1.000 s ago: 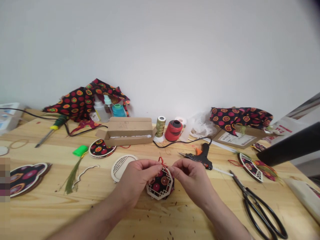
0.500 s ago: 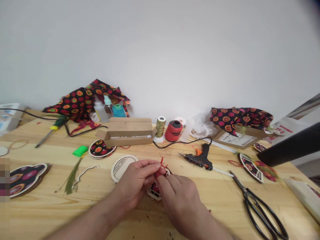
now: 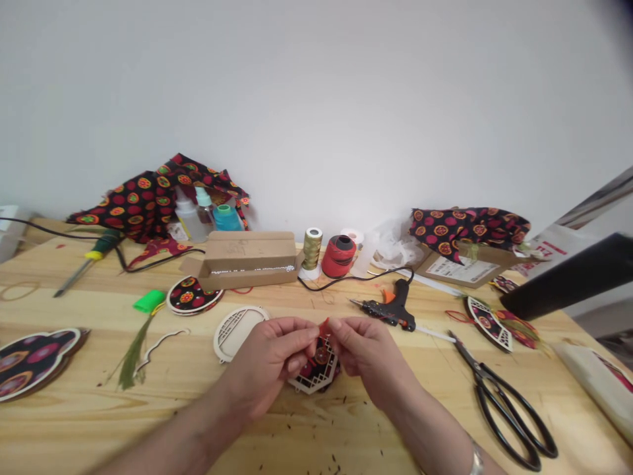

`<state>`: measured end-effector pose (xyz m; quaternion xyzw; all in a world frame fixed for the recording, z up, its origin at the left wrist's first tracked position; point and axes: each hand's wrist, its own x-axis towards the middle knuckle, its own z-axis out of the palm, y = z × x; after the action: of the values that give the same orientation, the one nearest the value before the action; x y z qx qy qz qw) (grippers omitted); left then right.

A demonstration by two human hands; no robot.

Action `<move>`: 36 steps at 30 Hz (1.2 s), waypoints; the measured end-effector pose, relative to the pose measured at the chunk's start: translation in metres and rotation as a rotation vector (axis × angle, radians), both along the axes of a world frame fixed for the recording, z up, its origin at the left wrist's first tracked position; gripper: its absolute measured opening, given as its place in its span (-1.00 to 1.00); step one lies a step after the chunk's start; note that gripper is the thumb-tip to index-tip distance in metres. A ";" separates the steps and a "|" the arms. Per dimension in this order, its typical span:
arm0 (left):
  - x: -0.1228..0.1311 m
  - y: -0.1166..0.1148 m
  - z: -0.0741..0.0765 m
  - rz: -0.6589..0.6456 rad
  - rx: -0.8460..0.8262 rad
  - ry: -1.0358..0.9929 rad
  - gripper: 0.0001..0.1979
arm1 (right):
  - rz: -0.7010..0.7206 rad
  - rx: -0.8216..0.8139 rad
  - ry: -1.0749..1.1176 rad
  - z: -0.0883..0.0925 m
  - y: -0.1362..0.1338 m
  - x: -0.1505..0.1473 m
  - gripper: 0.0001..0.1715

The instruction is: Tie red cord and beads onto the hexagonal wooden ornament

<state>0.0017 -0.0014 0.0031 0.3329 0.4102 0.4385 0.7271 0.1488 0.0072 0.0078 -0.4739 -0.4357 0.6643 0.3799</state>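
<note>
My left hand (image 3: 281, 356) and my right hand (image 3: 363, 349) face each other at the lower middle, fingertips pinched around a small red cord (image 3: 324, 326). Beneath them on the table lies an octagonal wooden lattice piece (image 3: 316, 375) backed with dark flowered fabric, partly covered by my fingers. Left of it, a round pale wooden piece (image 3: 237, 336) with a lattice segment lies partly behind my left hand. A black glue gun (image 3: 390, 307) rests beyond my right hand.
Large black scissors (image 3: 487, 379) lie at the right. Behind stand an open cardboard box (image 3: 250, 257), a gold thread spool (image 3: 312, 251) and a red one (image 3: 339, 256). Left are a green tassel (image 3: 133, 353), a screwdriver (image 3: 86, 262) and a fabric-covered piece (image 3: 37, 363).
My right hand has turned and moved slightly up and right, its fingertips now level with the left ones. More of the octagonal piece shows. The view has shifted slightly.
</note>
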 end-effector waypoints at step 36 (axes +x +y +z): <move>0.002 -0.003 0.001 -0.141 -0.016 0.077 -0.86 | -0.381 0.404 -0.338 -0.016 0.029 0.028 -0.66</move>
<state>0.0040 -0.0047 0.0040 0.3718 0.4169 0.3697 0.7424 0.1771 0.0366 -0.0079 -0.5657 -0.5192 0.3931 0.5059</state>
